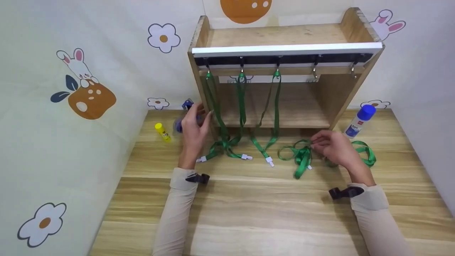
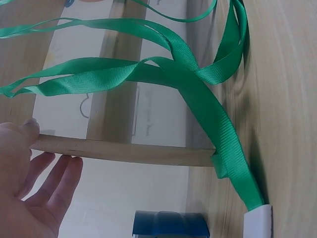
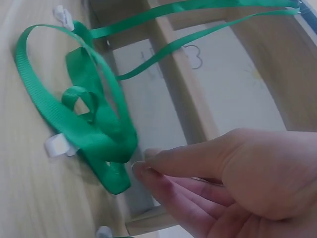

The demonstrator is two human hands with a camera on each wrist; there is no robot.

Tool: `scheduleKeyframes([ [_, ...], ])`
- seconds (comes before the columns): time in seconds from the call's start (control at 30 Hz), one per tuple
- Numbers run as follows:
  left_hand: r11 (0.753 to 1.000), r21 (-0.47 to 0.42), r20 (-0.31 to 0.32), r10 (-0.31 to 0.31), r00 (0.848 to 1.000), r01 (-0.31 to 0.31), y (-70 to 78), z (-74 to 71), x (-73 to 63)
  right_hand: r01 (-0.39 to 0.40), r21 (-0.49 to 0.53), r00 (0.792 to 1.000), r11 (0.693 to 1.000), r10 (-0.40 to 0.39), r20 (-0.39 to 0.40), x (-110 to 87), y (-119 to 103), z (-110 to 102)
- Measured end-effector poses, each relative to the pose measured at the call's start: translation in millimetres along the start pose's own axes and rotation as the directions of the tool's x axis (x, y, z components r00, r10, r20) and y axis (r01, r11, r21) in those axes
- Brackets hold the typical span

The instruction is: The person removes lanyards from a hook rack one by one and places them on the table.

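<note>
A wooden rack [image 1: 270, 128] stands at the back, with three green lanyards hanging from its hooks, among them a middle one [image 1: 241, 99] and a right one [image 1: 276, 103]. My left hand [image 1: 193, 129] holds the rack's left side panel [image 2: 124, 151], thumb on one side and fingers on the other. Beside it hangs the leftmost lanyard [image 2: 213, 114], its white clip [image 2: 257, 220] low down. My right hand [image 1: 334, 147] is at a loose, bunched green lanyard [image 3: 99, 124] on the table. Its thumb and forefinger come close together beside the ribbon, with no ribbon visible between them.
Two hooks at the right, including the end hook [image 1: 353, 69], carry nothing. Another coiled lanyard [image 1: 369, 156] lies right of my right hand. A blue-capped glue stick [image 1: 359, 122] stands at right; a yellow tube [image 1: 162, 132] and a blue item [image 1: 187, 104] are at left.
</note>
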State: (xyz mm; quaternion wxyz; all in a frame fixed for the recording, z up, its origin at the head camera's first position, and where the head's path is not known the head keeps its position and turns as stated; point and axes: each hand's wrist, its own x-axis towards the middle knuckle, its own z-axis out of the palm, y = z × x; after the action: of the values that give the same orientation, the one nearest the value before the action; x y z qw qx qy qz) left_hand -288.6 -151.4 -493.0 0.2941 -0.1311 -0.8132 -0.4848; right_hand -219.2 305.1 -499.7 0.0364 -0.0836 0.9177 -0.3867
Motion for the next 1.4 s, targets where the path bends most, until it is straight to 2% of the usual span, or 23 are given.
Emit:
scheduleKeyframes([
  [0.37, 1.0, 0.001, 0.003, -0.013, 1.0, 0.013, -1.5, -1.6, -3.7, 0.018, 0.017, 0.999, 1.0, -0.017, -0.031, -6.5, -15, -2],
  [0.5, 1.0, -0.004, 0.003, -0.012, 1.0, 0.012, -1.1, -2.6, -3.5, 0.071, 0.041, 0.993, 0.997, -0.066, -0.093, -5.0, -35, 6],
  [0.63, 1.0, -0.011, 0.004, -0.021, 1.0, 0.022, -1.4, -3.1, -3.3, 0.128, 0.099, 0.977, 0.987, -0.109, -0.186, 0.2, -64, 21],
  [0.77, 1.0, -0.017, 0.007, -0.018, 1.0, 0.018, -1.6, -2.9, -2.6, 0.204, 0.152, 0.941, 0.967, -0.151, -0.304, 9.5, -94, 40],
  [0.93, 1.0, -0.019, 0.007, -0.005, 1.0, 0.005, -1.4, -1.6, -1.6, 0.294, 0.174, 0.867, 0.94, -0.186, -0.462, 24.1, -123, 57],
  [1.07, 1.0, -0.001, -0.007, 0.015, 1.0, -0.015, -0.7, -0.7, -0.6, 0.345, 0.139, 0.814, 0.928, -0.222, -0.537, 35.7, -138, 66],
  [1.2, 1.0, -0.001, -0.006, 0.02, 1.0, -0.02, 0.4, -0.3, 0.2, 0.364, 0.082, 0.787, 0.928, -0.26, -0.56, 44.5, -148, 73],
  [1.4, 1.0, -0.017, 0.006, 0.013, 1.0, -0.012, -0.4, -0.2, -0.2, 0.365, 0.061, 0.762, 0.929, -0.261, -0.592, 54.6, -153, 75],
])
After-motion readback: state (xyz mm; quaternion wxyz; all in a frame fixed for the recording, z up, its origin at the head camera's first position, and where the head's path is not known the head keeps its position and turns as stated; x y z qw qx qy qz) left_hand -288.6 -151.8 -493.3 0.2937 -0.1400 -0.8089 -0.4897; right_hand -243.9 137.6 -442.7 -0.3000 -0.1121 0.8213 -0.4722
